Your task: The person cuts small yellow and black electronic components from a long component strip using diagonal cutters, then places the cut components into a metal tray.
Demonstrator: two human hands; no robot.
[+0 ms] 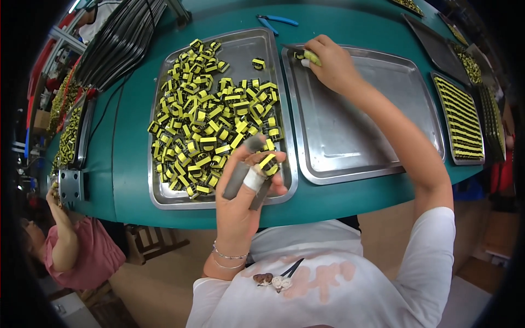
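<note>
My left hand (243, 183), its fingers wrapped in grey and white tape, is closed on a small yellow-and-black transformer (268, 164) over the near right corner of the left tray (249, 52). More yellow shows by its fingertips; I cannot tell whether that piece is held. At the far left corner of the right tray (372, 123), my right hand (332, 64) pinches another small transformer (298, 55), mostly hidden by the fingers. One of its fingers wears a yellow-green cover. A dense heap of the same transformers (210, 120) fills most of the left tray, and a single one (258, 64) lies apart.
Blue-handled pliers (278, 21) lie behind the trays on the green table (219, 16). At right stands a tray with transformers in neat rows (458, 117). Stacked dark trays (117, 44) are at far left. Another person (82, 246) sits at the left.
</note>
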